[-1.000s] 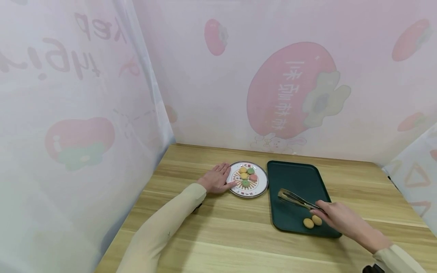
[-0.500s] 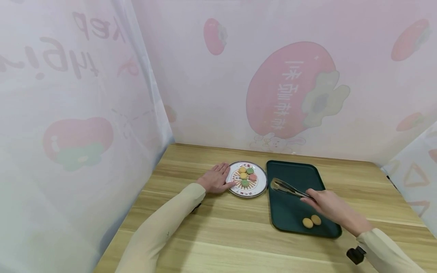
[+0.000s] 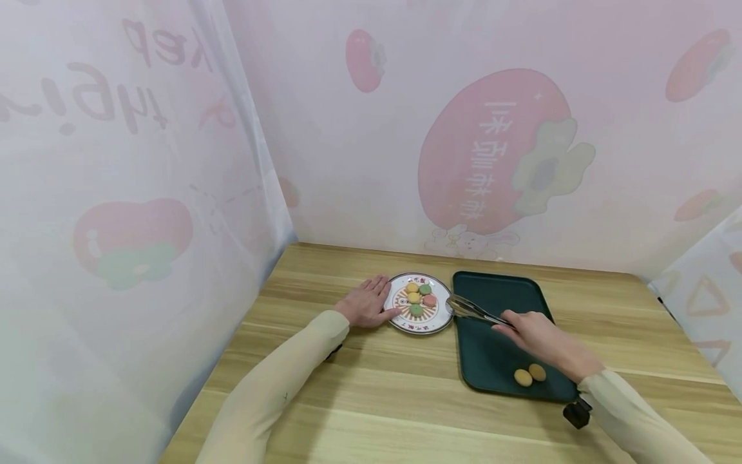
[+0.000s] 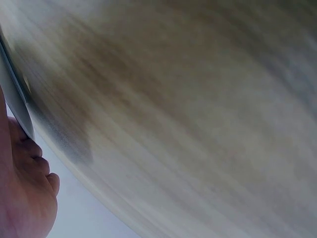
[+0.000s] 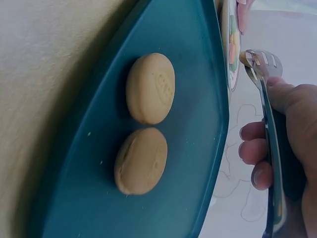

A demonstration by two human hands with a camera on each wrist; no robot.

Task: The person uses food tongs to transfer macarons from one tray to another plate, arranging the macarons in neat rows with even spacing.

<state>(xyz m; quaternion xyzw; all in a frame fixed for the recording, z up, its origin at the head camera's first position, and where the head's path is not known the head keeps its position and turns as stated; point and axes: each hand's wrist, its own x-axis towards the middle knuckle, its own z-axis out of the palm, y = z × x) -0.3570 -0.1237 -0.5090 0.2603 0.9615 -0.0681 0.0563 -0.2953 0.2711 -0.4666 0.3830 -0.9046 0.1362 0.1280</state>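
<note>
The left hand lies over the left rim of a white plate, fingers straight and thumb spread onto it, grasping nothing. Red characters run round the plate's border, too small to read surely; on it sit two yellow macarons, two green macarons and a pink macaron. The right hand has its fingers curled round metal tongs, whose tips reach the plate's right edge. Just beside the plate, a dark green tray holds two tan macarons at its near end; the right wrist view shows one stamped with a mark I cannot make out. Behind the wooden tabletop, a printed backdrop bears a red strawberry with pale characters, and grey lettering marks the left side, seemingly turned over; I cannot read either.
</note>
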